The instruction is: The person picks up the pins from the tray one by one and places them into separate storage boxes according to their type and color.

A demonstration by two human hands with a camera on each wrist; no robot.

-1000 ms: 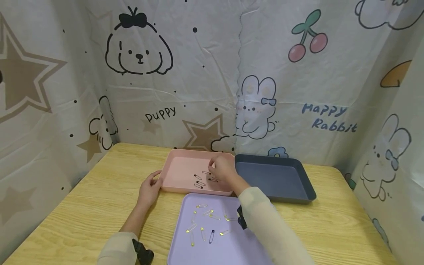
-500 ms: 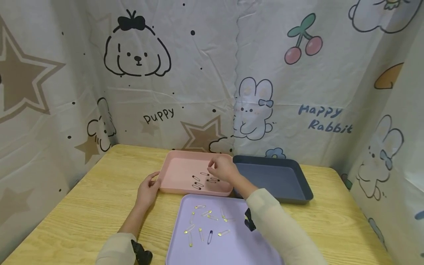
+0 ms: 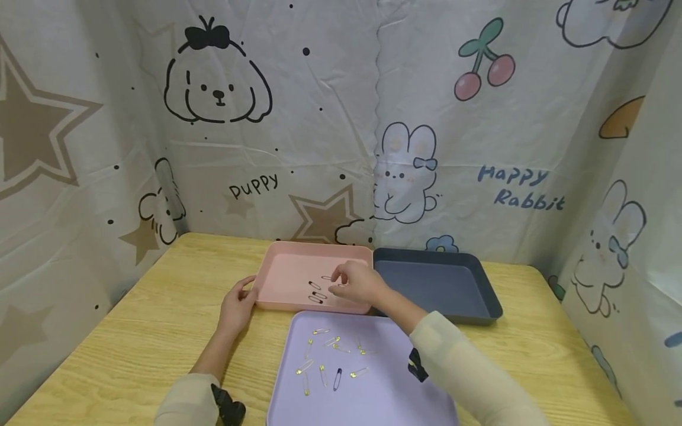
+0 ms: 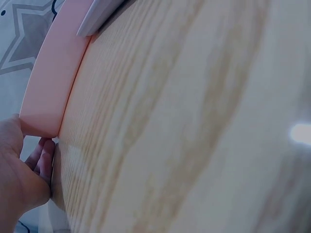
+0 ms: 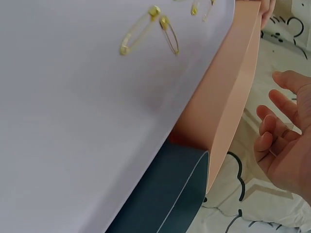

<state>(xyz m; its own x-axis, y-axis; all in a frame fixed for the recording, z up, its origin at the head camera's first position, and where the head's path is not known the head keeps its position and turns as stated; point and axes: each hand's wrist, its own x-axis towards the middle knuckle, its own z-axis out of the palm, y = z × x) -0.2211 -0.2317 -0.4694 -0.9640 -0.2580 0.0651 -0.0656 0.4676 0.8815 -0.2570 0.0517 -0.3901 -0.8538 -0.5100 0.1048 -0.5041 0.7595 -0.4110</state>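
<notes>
In the head view my left hand (image 3: 237, 306) holds the near left corner of the pink tray (image 3: 282, 269), thumb at its rim and fingers curled low by its wall. My right hand (image 3: 359, 283) hovers over the right part of that tray, thumb and index finger apart with nothing between them. Several black safety pins (image 3: 315, 285) lie in the pink tray, some partly hidden by this hand. In front stands the lilac tray (image 3: 367, 405), bearing several yellow safety pins (image 3: 359, 373) and one black-headed safety pin (image 3: 337, 379).
A dark blue-grey tray (image 3: 437, 290) stands against the pink tray's right side, nothing visible in it. All three trays are on a wooden table (image 3: 160, 313). A printed curtain (image 3: 319, 136) closes off the back and sides.
My right hand has drawn slightly back toward me, and its thumb and index finger have spread apart. The left hand stays at the pink tray's corner. The head view has shifted slightly.
</notes>
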